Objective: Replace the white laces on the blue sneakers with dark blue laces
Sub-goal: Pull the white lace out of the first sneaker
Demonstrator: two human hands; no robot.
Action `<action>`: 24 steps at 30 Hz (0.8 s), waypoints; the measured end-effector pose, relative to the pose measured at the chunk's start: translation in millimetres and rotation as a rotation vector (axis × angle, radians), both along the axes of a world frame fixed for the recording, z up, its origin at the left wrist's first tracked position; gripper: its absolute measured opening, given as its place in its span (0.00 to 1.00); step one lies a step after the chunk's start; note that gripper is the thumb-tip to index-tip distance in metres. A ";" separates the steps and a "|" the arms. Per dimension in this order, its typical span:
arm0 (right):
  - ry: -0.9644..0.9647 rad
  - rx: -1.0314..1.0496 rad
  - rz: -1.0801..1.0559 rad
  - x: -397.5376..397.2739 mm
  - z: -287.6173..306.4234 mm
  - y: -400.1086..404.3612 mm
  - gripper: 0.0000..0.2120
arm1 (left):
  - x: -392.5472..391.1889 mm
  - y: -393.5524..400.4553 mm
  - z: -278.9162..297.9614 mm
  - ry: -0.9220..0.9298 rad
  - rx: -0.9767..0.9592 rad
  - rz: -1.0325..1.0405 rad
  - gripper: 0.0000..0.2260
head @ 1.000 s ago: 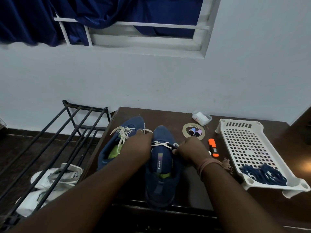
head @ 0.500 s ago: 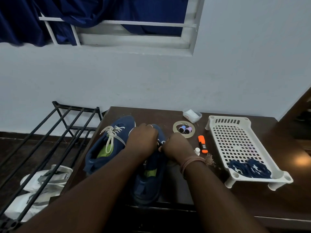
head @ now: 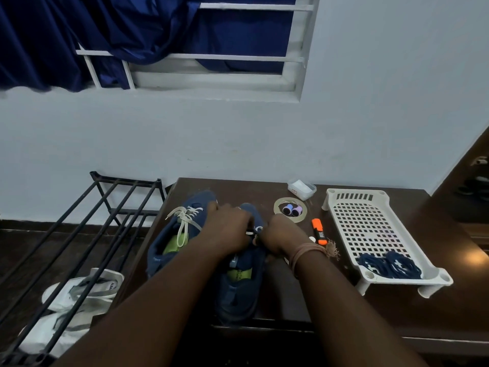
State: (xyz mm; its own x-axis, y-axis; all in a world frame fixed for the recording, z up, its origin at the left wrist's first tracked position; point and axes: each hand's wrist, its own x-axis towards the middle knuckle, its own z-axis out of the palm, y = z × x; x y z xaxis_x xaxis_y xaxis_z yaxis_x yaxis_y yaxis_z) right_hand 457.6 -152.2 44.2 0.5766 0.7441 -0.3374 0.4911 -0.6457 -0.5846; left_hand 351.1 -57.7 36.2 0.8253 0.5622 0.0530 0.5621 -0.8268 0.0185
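Though partly hidden by hands, blue sneaker (head: 239,284), white-laced.

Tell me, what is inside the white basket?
Inside the white basket lie the dark blue laces, bundled at its near end. Whatever the bundle covers cannot be seen.

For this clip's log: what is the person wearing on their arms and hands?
Both forearms are bare, with no sleeves in view. The left hand shows no gloves or rings. The right hand is also ungloved; its wrist carries a pinkish thread band wound several times, with a frayed tassel.
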 end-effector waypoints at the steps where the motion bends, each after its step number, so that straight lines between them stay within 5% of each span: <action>1: -0.012 0.004 0.006 -1.6 0.1 -0.4 0.14 | 1.4 -2.2 -2.3 0.031 0.036 0.012 0.09; 6: -0.095 0.011 0.031 -6.2 1.3 -0.2 0.14 | 2.0 -5.0 -7.7 0.057 0.086 0.125 0.06; 11: -0.155 0.010 -0.008 -12.5 -1.7 -1.8 0.14 | -3.2 4.6 6.6 -0.191 -0.003 0.229 0.08; 19: -0.191 -0.029 0.065 -17.7 2.6 -5.7 0.03 | -6.3 -10.9 -13.1 -0.033 0.108 0.118 0.11; 22: -0.202 -0.016 0.033 -19.7 3.1 -13.9 0.06 | -5.3 -17.6 7.7 -0.221 -0.091 0.220 0.09; 24: -0.214 -0.027 0.012 -19.2 3.2 -20.2 0.07 | -12.4 -18.0 28.4 -0.486 -0.497 0.297 0.10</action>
State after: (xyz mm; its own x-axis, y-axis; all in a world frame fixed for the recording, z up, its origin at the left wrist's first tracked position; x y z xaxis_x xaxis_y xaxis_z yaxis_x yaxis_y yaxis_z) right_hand 438.3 -172.4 47.4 0.6286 0.7434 -0.2285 0.6095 -0.6534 -0.4490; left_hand 338.6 -75.7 64.6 0.5839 0.8100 0.0543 0.5933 -0.4714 0.6525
